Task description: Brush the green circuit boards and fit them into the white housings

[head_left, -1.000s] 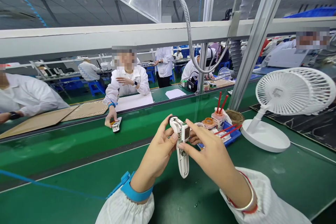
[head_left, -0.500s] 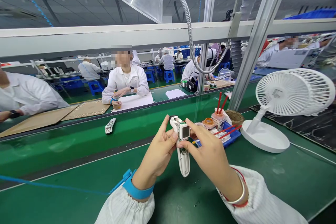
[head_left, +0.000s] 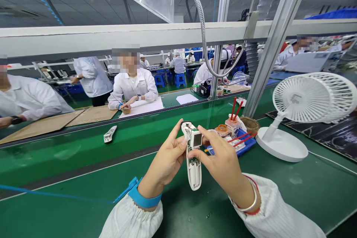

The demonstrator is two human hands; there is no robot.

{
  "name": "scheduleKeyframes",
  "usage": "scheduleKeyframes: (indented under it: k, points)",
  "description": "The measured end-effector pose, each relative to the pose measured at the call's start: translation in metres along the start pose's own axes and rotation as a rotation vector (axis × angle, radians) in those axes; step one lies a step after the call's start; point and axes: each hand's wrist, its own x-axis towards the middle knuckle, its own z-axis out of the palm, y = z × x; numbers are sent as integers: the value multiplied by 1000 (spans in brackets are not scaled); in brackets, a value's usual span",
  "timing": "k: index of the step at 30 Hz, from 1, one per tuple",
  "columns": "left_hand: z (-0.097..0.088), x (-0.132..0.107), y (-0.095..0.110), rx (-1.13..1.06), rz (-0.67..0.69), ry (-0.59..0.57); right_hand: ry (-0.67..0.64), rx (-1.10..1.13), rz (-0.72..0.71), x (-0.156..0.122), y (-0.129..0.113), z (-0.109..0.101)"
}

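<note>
Housing (head_left: 194, 173): white handheld shell, open face, upright over the green mat (head_left: 292, 193), between both hands. I've got the left hand (head_left: 167, 160) gripping its side, and the right hand (head_left: 220, 161) pinching the small display module (head_left: 196, 139) at the top. Risk as I read it: the module looks half seated, so skewed pressure could strain its board, and a slack left grip would let the shell twist. Blue tray (head_left: 245, 145) behind the right hand holds an orange-topped pot (head_left: 222, 129), a jar (head_left: 232, 124) and red sticks (head_left: 242, 138). Woven basket (head_left: 250, 124): contents hidden.
</note>
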Motion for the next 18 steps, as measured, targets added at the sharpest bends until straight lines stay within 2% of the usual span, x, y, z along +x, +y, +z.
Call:
scheduleKeyframes:
  k: [6, 13, 18]
  points:
    - [2, -1, 0, -13, -7, 20, -23, -8, -16, 0, 0, 1]
    - [11, -2, -10, 144, 87, 102, -48, -24, -117, -7, 2, 11]
    - [13, 0, -17, 190, 142, 162, -61, -26, -117, -10, 1, 12]
